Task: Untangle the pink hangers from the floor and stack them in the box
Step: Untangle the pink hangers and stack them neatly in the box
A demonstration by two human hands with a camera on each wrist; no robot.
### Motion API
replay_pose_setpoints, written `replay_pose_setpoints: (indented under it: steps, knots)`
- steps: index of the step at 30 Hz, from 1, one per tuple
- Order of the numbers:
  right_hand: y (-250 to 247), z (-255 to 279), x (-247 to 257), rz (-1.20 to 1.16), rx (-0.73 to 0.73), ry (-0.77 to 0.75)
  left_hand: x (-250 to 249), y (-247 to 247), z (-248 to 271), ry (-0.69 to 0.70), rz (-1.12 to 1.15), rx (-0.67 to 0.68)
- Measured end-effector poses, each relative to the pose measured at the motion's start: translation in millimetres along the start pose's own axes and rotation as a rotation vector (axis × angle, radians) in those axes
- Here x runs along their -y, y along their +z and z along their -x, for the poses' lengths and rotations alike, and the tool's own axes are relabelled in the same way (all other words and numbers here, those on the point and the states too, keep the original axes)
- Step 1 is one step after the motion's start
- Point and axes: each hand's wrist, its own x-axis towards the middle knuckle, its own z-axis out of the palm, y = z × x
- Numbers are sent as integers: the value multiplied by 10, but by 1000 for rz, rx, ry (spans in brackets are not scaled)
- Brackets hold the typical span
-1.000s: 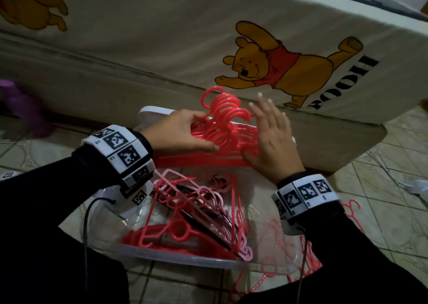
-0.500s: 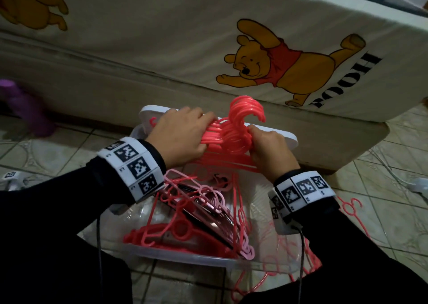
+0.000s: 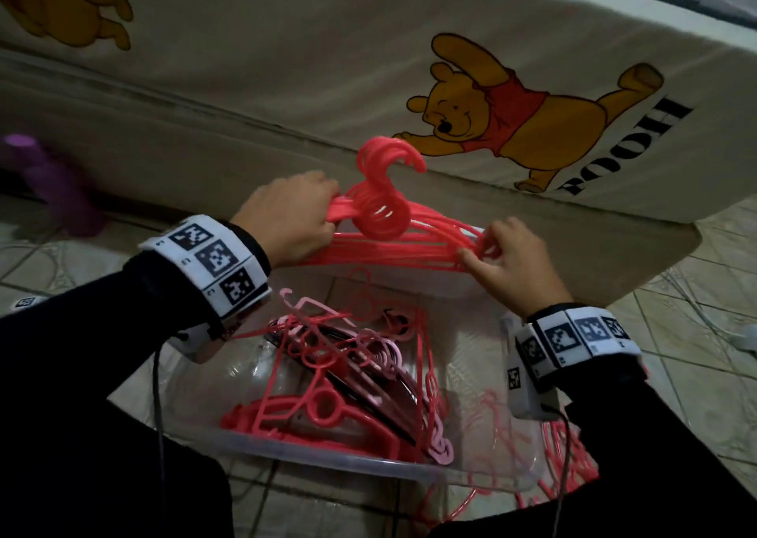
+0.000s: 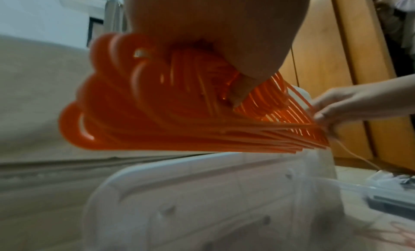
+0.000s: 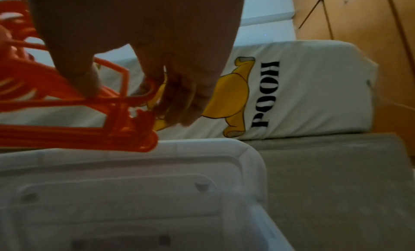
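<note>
A bundle of several pink hangers [image 3: 393,234] hangs above the far side of the clear plastic box [image 3: 368,466], hooks pointing up. My left hand [image 3: 295,220] grips the bundle's left end, next to the hooks [image 4: 157,102]. My right hand [image 3: 502,257] pinches the right-hand corners of the same bundle [image 5: 125,112]. Inside the box lies a loose pile of pink and pale hangers [image 3: 352,373] with a dark one among them. More pink hangers [image 3: 569,451] lie on the floor beyond the box's right wall.
A mattress with a bear print [image 3: 508,115] lies on its side right behind the box. The white box lid [image 5: 134,175] leans between box and mattress. A purple object [image 3: 49,185] lies on the tiled floor at far left. Wooden cupboard doors [image 4: 336,77] stand beyond.
Both hands closed on the bundle and lifted it. The right hand slid from the middle out to the right end, spreading the hangers flat between the hands.
</note>
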Motion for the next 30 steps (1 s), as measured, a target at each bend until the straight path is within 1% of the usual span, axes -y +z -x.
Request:
replay_pose_setpoints:
  steps: [1,4,5,7,9,11,13,15,17,20,23,26,30]
  knots:
    - [25,-3,-34,-14,71,52,16,-17,-7,-2,-15,-5]
    - [186,17,-76,-77,345,201,13,-13,-8,-25,-124,0]
    - [250,29,-86,-64,426,239,3,5,-8,-30,-155,11]
    - [380,41,-149,64,585,252,-14,42,-17,-47,-175,34]
    - [508,48,-251,239,672,260,-15,64,-38,-84,-138,44]
    - [666,69,-342,352,679,257,-9,63,-52,-116,-82,45]
    - [837,126,-352,408,692,230,-16,60,-57,-119,-46,44]
    - [1041,231,-324,424,710,185,-36,62,-59,-109,-41,37]
    - [1222,352,-269,466,716,108,-60,69,-60,-98,-41,27]
    - [1428,506,-205,486,773,34,-87,70,-56,-93,-26,19]
    - [1458,582,-148,400,802,54,-89,53,-47,-87,-4,20]
    - [1388,590,-167,328,780,103,-91,38,-43,-79,21,14]
    - [1163,433,-162,261,748,282,-117,14,-25,-73,58,-31]
